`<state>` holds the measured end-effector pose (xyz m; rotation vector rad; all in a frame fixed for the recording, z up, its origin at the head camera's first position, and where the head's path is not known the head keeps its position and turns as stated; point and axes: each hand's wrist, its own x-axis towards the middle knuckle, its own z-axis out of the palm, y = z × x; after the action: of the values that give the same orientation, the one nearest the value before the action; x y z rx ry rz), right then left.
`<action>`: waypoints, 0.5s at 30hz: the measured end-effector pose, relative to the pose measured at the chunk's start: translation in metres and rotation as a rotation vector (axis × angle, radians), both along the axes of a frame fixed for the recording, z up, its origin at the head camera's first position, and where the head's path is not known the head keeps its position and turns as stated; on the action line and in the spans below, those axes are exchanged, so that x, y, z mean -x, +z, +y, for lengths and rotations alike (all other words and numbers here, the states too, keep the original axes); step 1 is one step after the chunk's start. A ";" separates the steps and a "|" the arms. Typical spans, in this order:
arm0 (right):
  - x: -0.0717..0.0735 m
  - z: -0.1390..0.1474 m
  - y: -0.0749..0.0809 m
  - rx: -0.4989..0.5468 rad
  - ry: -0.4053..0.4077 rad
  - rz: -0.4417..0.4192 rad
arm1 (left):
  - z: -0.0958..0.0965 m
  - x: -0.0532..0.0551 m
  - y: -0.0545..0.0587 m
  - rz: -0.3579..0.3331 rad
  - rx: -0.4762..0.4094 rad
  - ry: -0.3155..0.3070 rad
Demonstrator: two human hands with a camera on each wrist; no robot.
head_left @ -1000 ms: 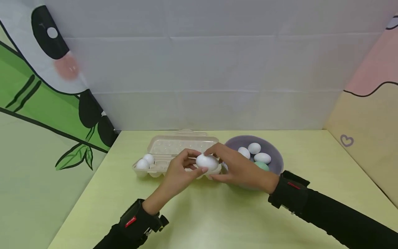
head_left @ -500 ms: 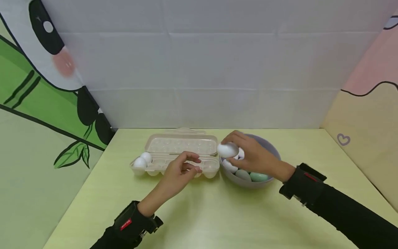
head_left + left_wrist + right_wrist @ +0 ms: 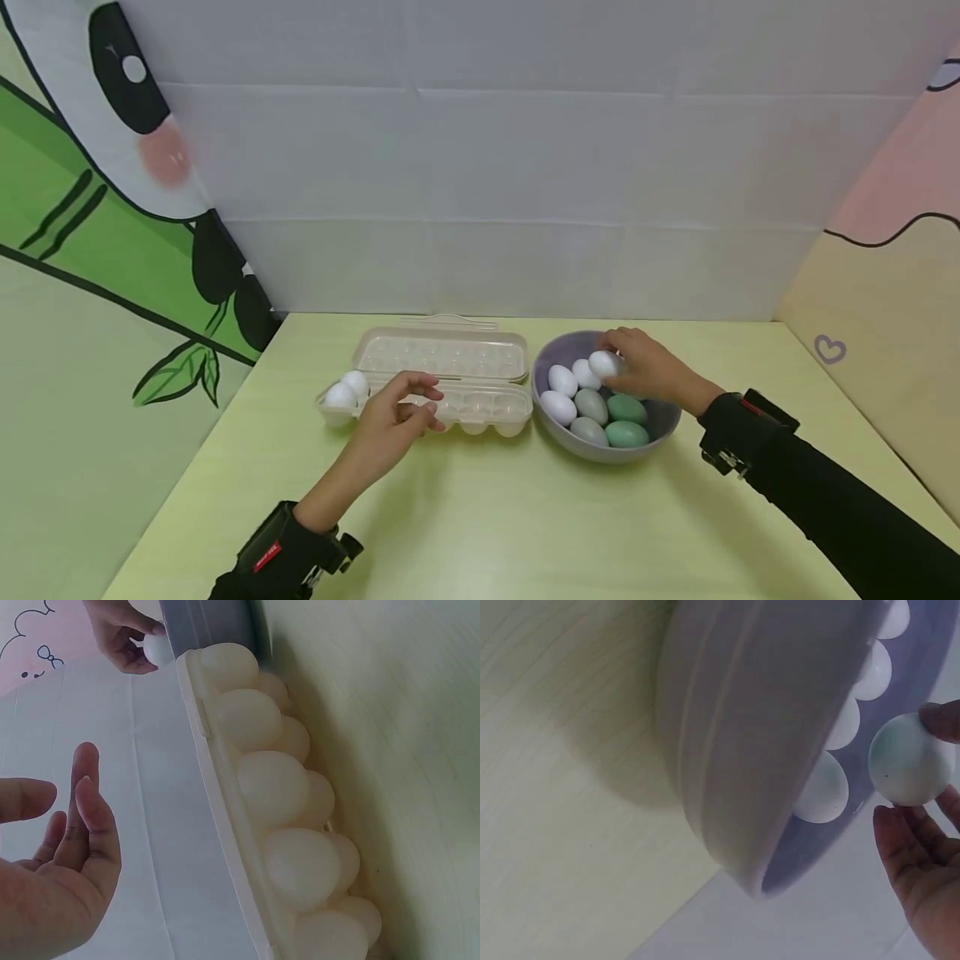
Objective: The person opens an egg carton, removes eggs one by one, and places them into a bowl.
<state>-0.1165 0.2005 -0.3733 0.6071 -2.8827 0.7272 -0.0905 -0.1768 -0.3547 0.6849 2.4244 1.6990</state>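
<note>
My right hand [image 3: 651,367] pinches a white egg [image 3: 603,364] between thumb and fingertips over the back of the purple-grey bowl [image 3: 600,456]. The right wrist view shows that same egg beside the bowl's rim, gripped from both sides. Inside the bowl lie white eggs [image 3: 558,407], grey eggs [image 3: 588,432] and green eggs [image 3: 627,434]. My left hand [image 3: 386,425] hovers in front of the egg carton [image 3: 517,405], fingers loosely bent and holding nothing. Two white eggs [image 3: 342,395] sit in the carton's left end. Part of the carton is hidden behind my left hand.
The carton's lid [image 3: 442,350] lies folded back behind its cups. Bowl and carton stand side by side on a pale yellow table [image 3: 480,533]. A white wall [image 3: 480,200] rises behind the table, with printed panels to left and right.
My right hand has carried the white egg from between both hands rightward to over the bowl. My left hand has let go of that egg and drawn back slightly left.
</note>
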 end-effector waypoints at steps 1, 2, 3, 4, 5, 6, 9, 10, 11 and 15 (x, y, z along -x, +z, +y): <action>0.001 0.000 -0.003 -0.019 -0.007 -0.002 | 0.000 0.000 0.000 0.000 -0.004 0.003; 0.002 0.000 -0.005 -0.040 -0.014 -0.002 | 0.000 -0.001 0.000 -0.002 -0.008 0.006; 0.002 0.000 -0.006 -0.054 -0.023 -0.004 | 0.000 -0.001 -0.001 -0.002 -0.009 0.007; 0.003 -0.001 -0.008 -0.074 -0.029 0.001 | -0.001 -0.002 -0.001 -0.003 -0.010 0.008; 0.003 -0.001 -0.010 -0.090 -0.038 0.005 | 0.000 -0.002 -0.001 -0.003 -0.009 0.007; 0.003 -0.002 -0.011 -0.100 -0.040 0.006 | 0.000 -0.003 -0.001 -0.003 -0.006 0.007; 0.002 -0.003 -0.016 -0.138 -0.020 0.043 | 0.000 -0.005 -0.002 -0.003 0.000 0.008; 0.002 -0.003 -0.018 -0.150 -0.008 0.060 | -0.001 -0.005 -0.002 0.002 0.001 0.006; 0.002 -0.003 -0.019 -0.155 0.002 0.074 | -0.001 -0.005 -0.002 0.005 -0.001 0.004; 0.001 -0.007 -0.022 -0.169 0.025 0.105 | -0.002 -0.007 -0.001 0.012 -0.017 0.004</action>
<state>-0.1176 0.1939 -0.3956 0.6793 -2.8622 0.4420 -0.0839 -0.1787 -0.3557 0.6951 2.4239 1.7243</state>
